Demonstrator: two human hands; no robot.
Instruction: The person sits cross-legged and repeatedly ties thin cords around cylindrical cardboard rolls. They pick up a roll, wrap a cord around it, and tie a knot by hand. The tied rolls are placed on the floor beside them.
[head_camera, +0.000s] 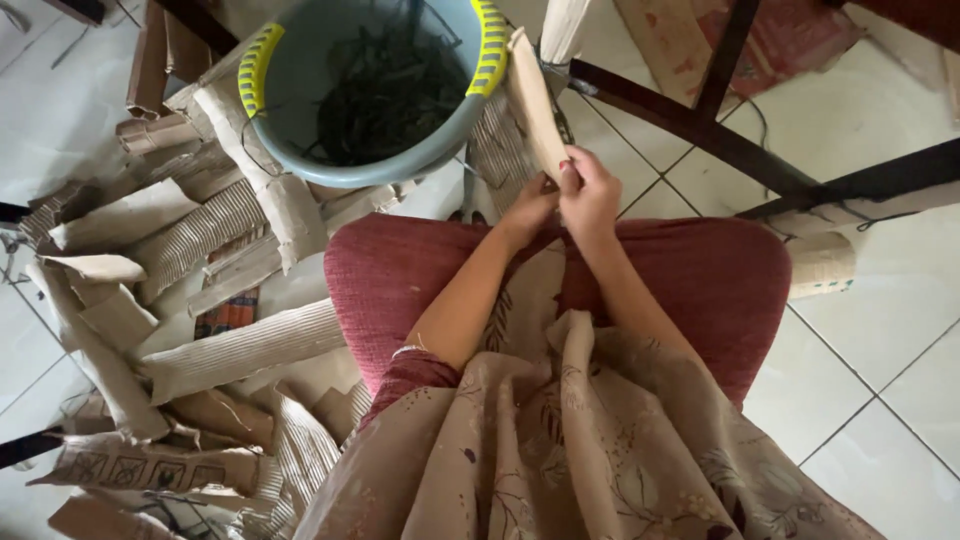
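Observation:
My right hand (590, 195) grips the lower end of a long strip of brown cardboard (533, 100) that rises toward the rim of a blue plastic basin (300, 80). My left hand (528, 208) pinches the same strip just below and to the left, touching the right hand. Both hands are held over my lap, above a dark red cloth (400, 280) and a beige flowered cloth (560, 440). The basin has yellow grip handles and holds a tangle of dark thin strips (385, 95).
A heap of torn corrugated cardboard pieces (190, 260) covers the tiled floor at the left. Dark table legs (720, 130) cross the upper right. A cardboard roll (822, 265) lies by my right side. White floor tiles (880, 400) show at the right.

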